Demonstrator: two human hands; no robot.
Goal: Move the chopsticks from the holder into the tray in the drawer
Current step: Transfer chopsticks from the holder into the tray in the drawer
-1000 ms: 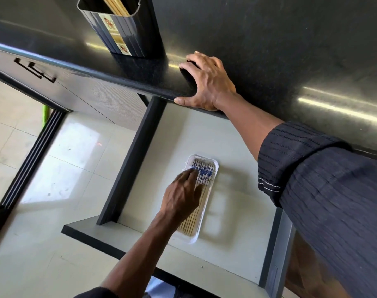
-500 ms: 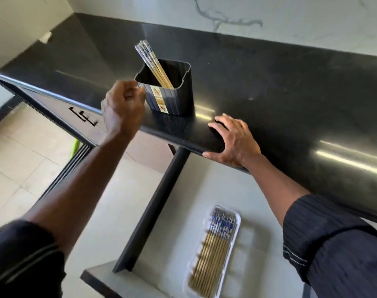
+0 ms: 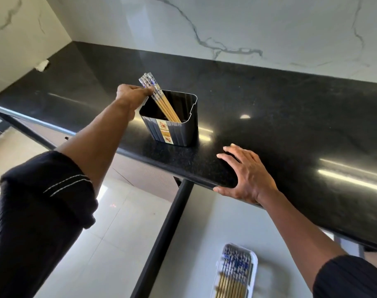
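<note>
A black ribbed holder (image 3: pixel 174 130) stands on the black countertop near its front edge. Several wooden chopsticks (image 3: pixel 161 100) with blue-and-white tops lean in it toward the left. My left hand (image 3: pixel 132 94) is at the holder's left rim, its fingers closed around the chopsticks' upper ends. My right hand (image 3: pixel 248 175) lies flat on the counter's front edge, holding nothing. Below, in the open drawer (image 3: pixel 204 244), a white tray (image 3: pixel 254 267) holds several chopsticks laid side by side.
The black countertop (image 3: pixel 290 117) runs back to a white marble wall (image 3: pixel 226 29). The drawer's dark side rail (image 3: pixel 161 244) crosses below the counter edge. Pale floor tiles (image 3: pixel 110 254) lie to the left of the drawer.
My left hand rose from the tray in the drawer to the holder and closed on the chopstick tops. The view tilted up. My right hand stayed on the counter edge.
</note>
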